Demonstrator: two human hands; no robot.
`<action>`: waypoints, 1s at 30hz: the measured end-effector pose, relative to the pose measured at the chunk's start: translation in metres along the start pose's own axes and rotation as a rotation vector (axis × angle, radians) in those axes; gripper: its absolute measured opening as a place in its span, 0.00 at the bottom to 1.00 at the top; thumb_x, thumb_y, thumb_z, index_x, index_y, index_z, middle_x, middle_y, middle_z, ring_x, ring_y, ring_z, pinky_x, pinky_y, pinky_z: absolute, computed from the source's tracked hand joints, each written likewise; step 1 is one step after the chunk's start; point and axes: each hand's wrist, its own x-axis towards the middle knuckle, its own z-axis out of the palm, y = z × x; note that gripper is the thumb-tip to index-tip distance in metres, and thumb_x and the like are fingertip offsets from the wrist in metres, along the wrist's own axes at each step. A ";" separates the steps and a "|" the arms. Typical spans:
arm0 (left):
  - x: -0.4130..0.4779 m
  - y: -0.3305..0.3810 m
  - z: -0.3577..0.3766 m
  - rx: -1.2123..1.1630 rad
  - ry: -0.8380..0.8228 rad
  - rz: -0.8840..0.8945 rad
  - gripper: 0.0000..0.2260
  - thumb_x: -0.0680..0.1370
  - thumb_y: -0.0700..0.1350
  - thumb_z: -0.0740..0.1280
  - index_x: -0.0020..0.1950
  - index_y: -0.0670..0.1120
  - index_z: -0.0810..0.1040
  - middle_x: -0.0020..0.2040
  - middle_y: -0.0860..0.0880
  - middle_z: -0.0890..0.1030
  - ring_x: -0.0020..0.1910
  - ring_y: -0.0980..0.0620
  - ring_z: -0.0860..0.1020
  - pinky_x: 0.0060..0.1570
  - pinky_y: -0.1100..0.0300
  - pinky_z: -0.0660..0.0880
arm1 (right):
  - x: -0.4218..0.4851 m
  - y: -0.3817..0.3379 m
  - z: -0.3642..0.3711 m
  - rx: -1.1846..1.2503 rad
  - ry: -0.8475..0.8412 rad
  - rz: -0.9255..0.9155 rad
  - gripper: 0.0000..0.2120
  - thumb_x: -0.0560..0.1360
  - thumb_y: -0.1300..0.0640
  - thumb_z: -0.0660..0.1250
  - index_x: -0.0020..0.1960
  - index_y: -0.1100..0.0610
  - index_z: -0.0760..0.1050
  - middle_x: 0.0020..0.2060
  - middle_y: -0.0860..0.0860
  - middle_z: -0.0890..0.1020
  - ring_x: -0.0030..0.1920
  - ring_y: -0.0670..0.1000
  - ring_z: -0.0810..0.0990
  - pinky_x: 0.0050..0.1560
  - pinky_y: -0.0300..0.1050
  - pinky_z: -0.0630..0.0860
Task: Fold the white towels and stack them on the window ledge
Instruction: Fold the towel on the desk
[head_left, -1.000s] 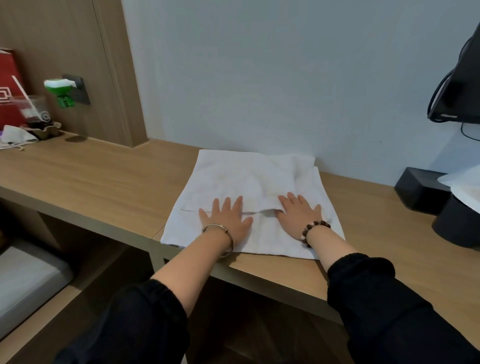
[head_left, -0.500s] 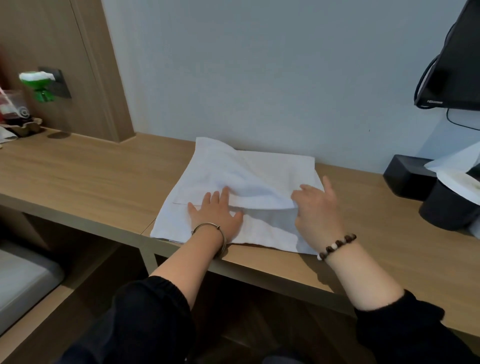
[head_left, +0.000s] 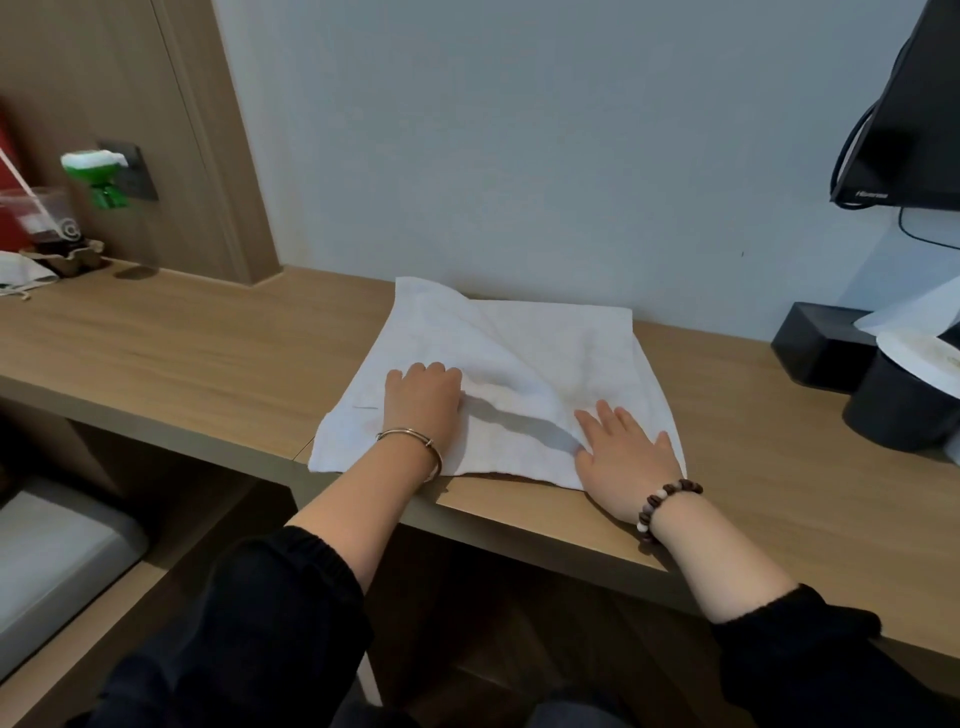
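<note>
At the near edge of the bench (head_left: 208, 338), the left hand (head_left: 423, 400) grips with curled fingers the 9 o'clock side of the white towel (head_left: 545, 343), whose loose ridge runs toward 4 o'clock, where the right hand (head_left: 623, 452) presses flat, fingers spread, on the corner.

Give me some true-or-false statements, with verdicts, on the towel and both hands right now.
1. The white cloth towel lies on the light wooden desk. True.
2. The right hand is lifted clear of the towel. False: it lies flat on the towel's near right corner.
3. The left hand touches the towel. True.
4. The brown beaded bracelet is on the left wrist. False: it is on the right wrist; the left wrist has a silver bangle.
5. The towel lies perfectly flat. False: a raised fold runs between the hands.
</note>
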 end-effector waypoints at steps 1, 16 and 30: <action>-0.001 -0.001 -0.003 -0.008 0.032 0.024 0.07 0.79 0.44 0.58 0.51 0.46 0.75 0.48 0.49 0.76 0.50 0.45 0.73 0.49 0.54 0.63 | 0.000 0.000 0.000 -0.001 0.003 0.001 0.25 0.81 0.48 0.43 0.77 0.47 0.44 0.77 0.48 0.43 0.77 0.50 0.42 0.74 0.62 0.46; -0.072 -0.010 -0.032 0.158 -0.077 0.267 0.14 0.75 0.47 0.59 0.57 0.46 0.77 0.62 0.47 0.72 0.68 0.44 0.65 0.70 0.41 0.53 | 0.000 0.009 -0.007 0.219 0.114 0.019 0.26 0.78 0.60 0.52 0.75 0.48 0.60 0.77 0.47 0.55 0.76 0.49 0.51 0.75 0.54 0.46; -0.038 -0.019 0.003 -0.193 -0.296 0.031 0.25 0.80 0.52 0.51 0.77 0.57 0.48 0.78 0.54 0.50 0.77 0.52 0.48 0.73 0.40 0.46 | -0.011 0.038 -0.018 0.330 1.033 -0.042 0.14 0.63 0.78 0.60 0.38 0.65 0.80 0.44 0.59 0.83 0.46 0.61 0.79 0.44 0.51 0.75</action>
